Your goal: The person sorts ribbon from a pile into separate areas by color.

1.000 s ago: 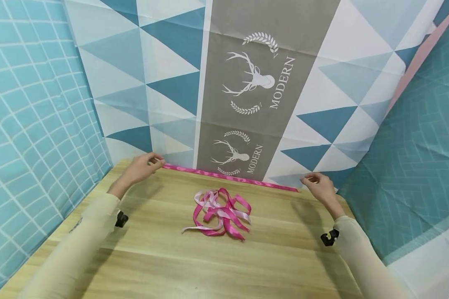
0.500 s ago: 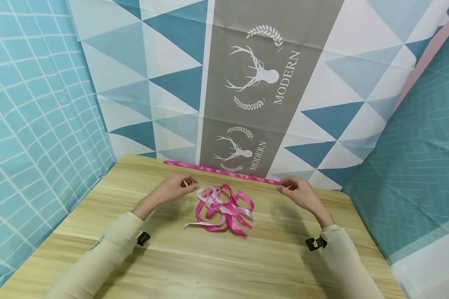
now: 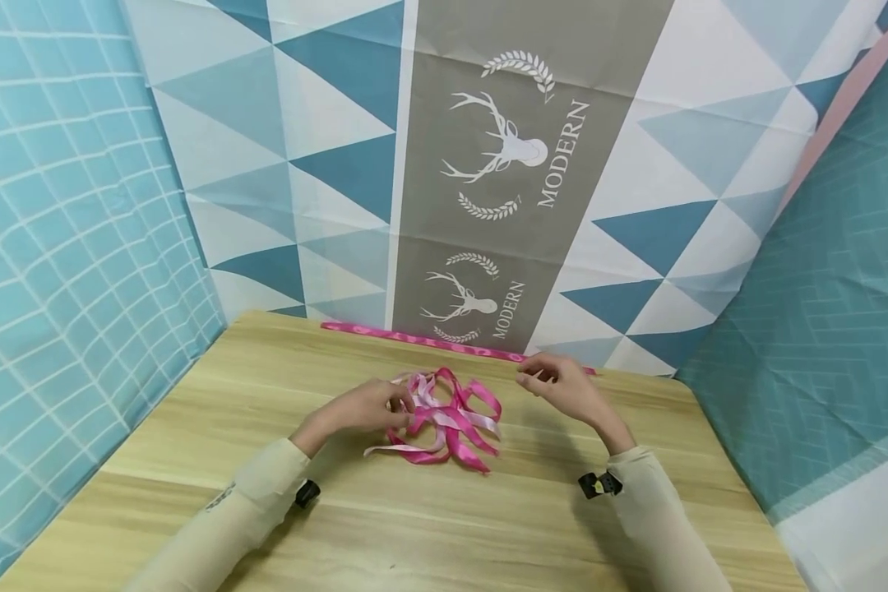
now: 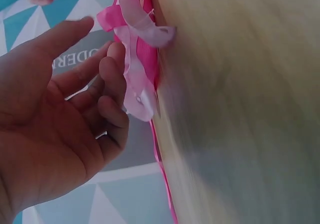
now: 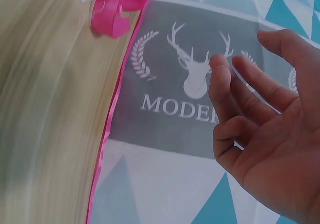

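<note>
A tangle of dark pink and pale pink satin ribbons [image 3: 455, 419] lies on the wooden table. Behind it, a dark pink ribbon [image 3: 429, 341] stretches straight along the table's back edge. My left hand [image 3: 373, 407] is at the left side of the tangle, overlapping it in the head view. In the left wrist view its thumb stands apart from the loosely bent fingers, with the pale ribbon right at the fingertips. My right hand [image 3: 562, 385] hovers right of the tangle, covering part of the straight ribbon; the right wrist view shows its thumb and fingers apart, holding nothing.
The wooden table [image 3: 414, 526] reaches back to a hanging cloth [image 3: 340, 197] printed with triangles and deer heads. Blue grid cloth [image 3: 59, 247] hangs at the left, and teal cloth [image 3: 821, 329] at the right. A black strap mount [image 3: 599, 485] sits at the right wrist.
Both hands have left the ends of the straight ribbon and moved inward toward the tangle, the left one reaching its edge. The straight ribbon stays along the back edge.
</note>
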Motion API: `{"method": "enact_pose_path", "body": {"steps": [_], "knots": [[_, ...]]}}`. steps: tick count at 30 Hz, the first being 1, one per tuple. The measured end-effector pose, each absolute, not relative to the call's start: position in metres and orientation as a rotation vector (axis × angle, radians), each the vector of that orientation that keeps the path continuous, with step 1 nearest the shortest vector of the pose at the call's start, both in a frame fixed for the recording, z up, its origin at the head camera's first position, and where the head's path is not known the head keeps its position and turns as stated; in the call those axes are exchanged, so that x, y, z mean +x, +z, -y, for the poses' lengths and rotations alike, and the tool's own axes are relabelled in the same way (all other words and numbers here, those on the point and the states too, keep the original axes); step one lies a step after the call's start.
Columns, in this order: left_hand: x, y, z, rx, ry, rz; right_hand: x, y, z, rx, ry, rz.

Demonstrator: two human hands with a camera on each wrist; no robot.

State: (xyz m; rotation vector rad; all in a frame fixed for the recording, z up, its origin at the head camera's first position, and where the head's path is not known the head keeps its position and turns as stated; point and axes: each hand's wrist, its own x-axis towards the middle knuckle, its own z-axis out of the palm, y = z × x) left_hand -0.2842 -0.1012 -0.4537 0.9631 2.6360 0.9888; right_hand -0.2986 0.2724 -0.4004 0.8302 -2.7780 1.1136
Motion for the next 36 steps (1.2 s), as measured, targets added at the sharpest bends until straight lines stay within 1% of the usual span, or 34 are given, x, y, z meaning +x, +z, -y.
{"method": "enact_pose_path", "body": {"steps": [9, 13, 16, 20, 25, 29, 36], "knots": [[-0.28, -0.453, 0.097, 1.052, 1.057, -2.578, -0.291, -0.409, -0.249, 0.943, 1.125, 2.792], [-0.277, -0.446, 0.094, 1.151, 1.08, -2.558, -0.292, -0.414, -0.236, 1.023, 1.165, 2.804], [-0.273, -0.437, 0.09, 1.238, 1.082, -2.514, -0.29, -0.415, -0.223, 1.107, 1.3, 2.818], [-0.265, -0.422, 0.085, 1.341, 1.126, -2.389, -0.286, -0.413, -0.205, 1.301, 1.486, 2.852], [-0.258, -0.411, 0.08, 1.43, 1.166, -2.271, -0.282, -0.422, -0.198, 1.431, 1.671, 2.931], [-0.256, -0.406, 0.082, 1.407, 1.17, -2.26, -0.279, -0.427, -0.198, 1.405, 1.875, 2.889], [-0.263, -0.407, 0.088, 1.359, 1.172, -2.281, -0.275, -0.423, -0.201, 1.118, 2.041, 2.794]]}}
